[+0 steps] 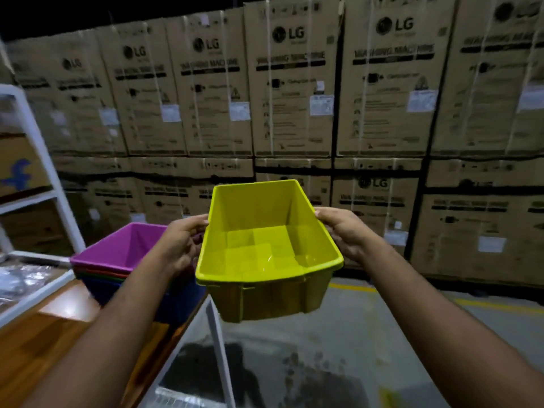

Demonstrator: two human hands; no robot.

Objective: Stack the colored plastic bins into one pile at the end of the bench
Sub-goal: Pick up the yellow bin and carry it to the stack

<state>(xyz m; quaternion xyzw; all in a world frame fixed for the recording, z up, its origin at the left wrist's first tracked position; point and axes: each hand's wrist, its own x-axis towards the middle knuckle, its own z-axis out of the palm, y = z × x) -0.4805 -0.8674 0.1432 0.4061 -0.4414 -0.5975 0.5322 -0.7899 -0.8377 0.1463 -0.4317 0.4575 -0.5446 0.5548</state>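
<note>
Yellow-green plastic is filling the middle of the view: the yellow bin (269, 248) is hanging in the air, open side up, held between both hands out past the edge of the wooden bench (53, 334) and above the concrete floor (382, 334). The left hand (182, 245) is gripping the rim of one long side, fingers curled over the lip, and the right hand (343, 231) is clamping the opposite rim in the same way, so both are closed on the bin with no slack showing. Its long axis is running away from the person, slightly tilted. What matters for the coming move is that the pile (117, 269), with the purple bin (126, 245) on top of red, green and blue ones, is sitting at the bench end to the left of the held bin and lower, just beside the left hand. The carry, I judge, needs to go leftward and down, with the long axes matched before nesting.
</note>
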